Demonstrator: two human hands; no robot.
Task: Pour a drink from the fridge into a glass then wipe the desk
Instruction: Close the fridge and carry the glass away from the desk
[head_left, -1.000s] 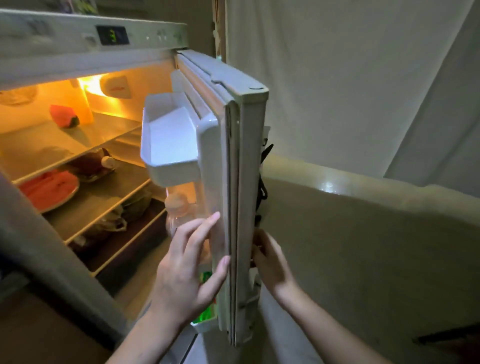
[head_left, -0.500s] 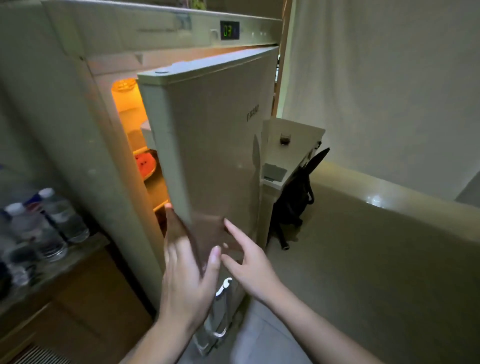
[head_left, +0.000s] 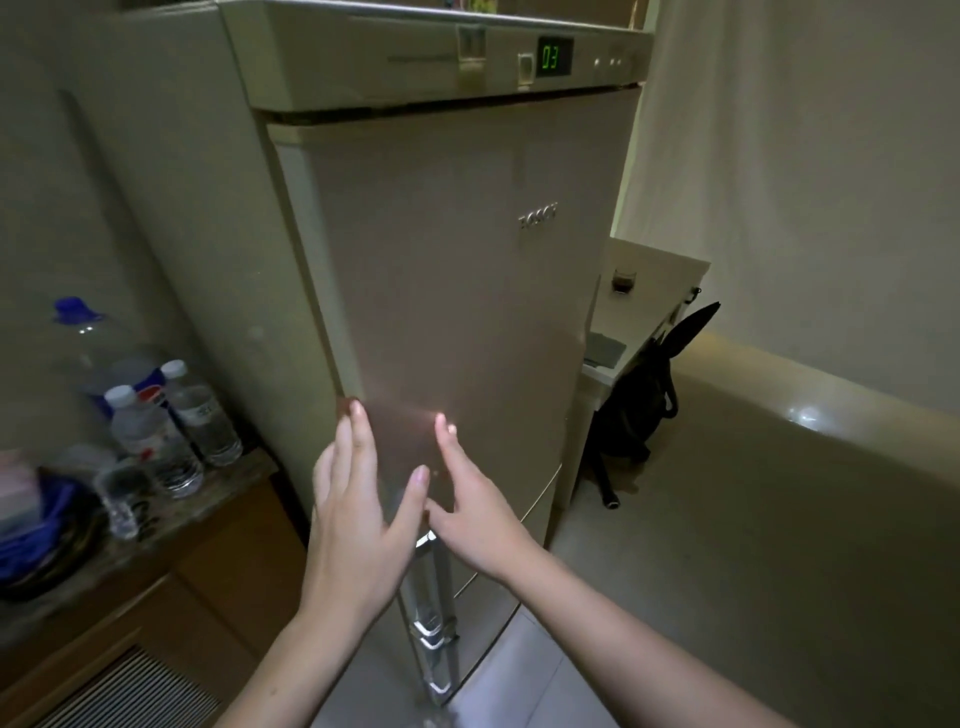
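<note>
The beige fridge door (head_left: 457, 270) is closed against the fridge body; a green display (head_left: 553, 56) glows on the top panel. My left hand (head_left: 358, 514) lies with straight fingers against the door's lower left edge. My right hand (head_left: 478, 509) is flat beside it, fingers straight and fingertips on the door. Neither hand holds anything. A small glass (head_left: 622, 280) with dark liquid stands on the white desk (head_left: 665, 270) behind the fridge's right side. The fridge's metal handle (head_left: 431, 623) runs down below my hands.
Several water bottles (head_left: 176, 421) and a large blue-capped bottle (head_left: 83, 338) stand on a wooden counter (head_left: 171, 540) at left. A grey cloth (head_left: 602, 349) lies on the desk. A black bag (head_left: 639, 405) leans under the desk. Grey floor (head_left: 753, 545) stretches right, white curtain behind.
The fridge door swung from wide open to fully closed under both hands. The lit interior is no longer visible, and the view has turned left to the counter.
</note>
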